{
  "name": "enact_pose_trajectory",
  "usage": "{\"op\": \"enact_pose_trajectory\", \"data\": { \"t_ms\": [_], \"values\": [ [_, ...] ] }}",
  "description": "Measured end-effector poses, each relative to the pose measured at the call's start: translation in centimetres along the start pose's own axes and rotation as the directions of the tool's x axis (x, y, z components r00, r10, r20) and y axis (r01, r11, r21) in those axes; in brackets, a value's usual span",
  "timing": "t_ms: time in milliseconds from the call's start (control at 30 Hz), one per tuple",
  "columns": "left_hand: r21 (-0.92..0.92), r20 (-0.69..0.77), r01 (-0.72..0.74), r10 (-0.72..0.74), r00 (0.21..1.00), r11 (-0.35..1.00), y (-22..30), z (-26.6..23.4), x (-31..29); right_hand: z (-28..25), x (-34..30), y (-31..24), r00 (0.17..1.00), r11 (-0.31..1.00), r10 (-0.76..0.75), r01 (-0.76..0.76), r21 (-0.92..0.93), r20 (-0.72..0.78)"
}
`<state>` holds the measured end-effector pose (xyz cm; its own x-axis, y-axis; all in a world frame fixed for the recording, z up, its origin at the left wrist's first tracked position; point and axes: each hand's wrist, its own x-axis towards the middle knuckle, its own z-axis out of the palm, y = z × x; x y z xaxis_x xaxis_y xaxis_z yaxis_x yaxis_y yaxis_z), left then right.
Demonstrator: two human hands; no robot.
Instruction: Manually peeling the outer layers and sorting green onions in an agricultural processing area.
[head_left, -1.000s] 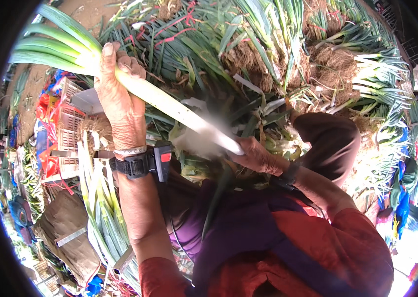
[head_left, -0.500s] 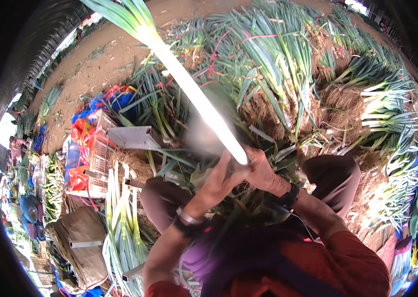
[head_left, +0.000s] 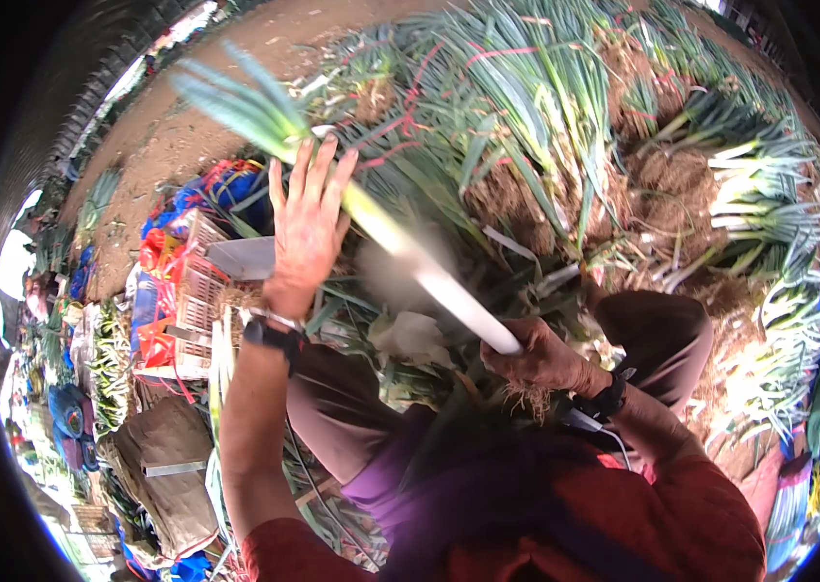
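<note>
A leek (head_left: 468, 315) slants across the middle, its white end low and its green leaves at the upper left. My right hand (head_left: 541, 357) is closed round its root end, and brown roots hang just below the fingers. Farther up, my left hand (head_left: 308, 223) lies at the leek where the white turns green, fingers stretched out and slightly apart. Its palm side is hidden, so I cannot tell how firmly it touches. Behind the shank is a blurred pale patch, too smeared to name.
Tied bundles of leeks (head_left: 546, 116) with brown roots lie ahead. More trimmed-looking leeks (head_left: 764, 218) are stacked at the right. On the left stand a plastic crate (head_left: 198, 335) with red and blue bags, a metal plate (head_left: 243, 259) and a brown sack (head_left: 163, 475).
My left hand has moved from beside the right hand up and left along the leek, its fingers now spread. The leek has tipped lower, and my right hand has shifted slightly right.
</note>
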<state>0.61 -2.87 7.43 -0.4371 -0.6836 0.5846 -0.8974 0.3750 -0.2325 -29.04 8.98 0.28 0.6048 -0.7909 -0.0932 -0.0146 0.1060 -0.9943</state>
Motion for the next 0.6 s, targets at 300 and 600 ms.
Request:
{"op": "enact_pose_trajectory", "data": {
  "t_ms": [300,600],
  "values": [
    [-0.055,0.483,-0.122,0.133,0.866,0.991,-7.4,2.8,-6.6,-15.7,-3.7,11.5,0.99,0.18,-0.135,-0.006,-0.984,-0.031],
    [-0.083,0.542,-0.142,0.164,0.824,0.986,-1.1,1.2,-5.1,-11.5,5.3,4.9,0.947,-0.018,-0.304,0.104,-0.994,0.104]
  ]
}}
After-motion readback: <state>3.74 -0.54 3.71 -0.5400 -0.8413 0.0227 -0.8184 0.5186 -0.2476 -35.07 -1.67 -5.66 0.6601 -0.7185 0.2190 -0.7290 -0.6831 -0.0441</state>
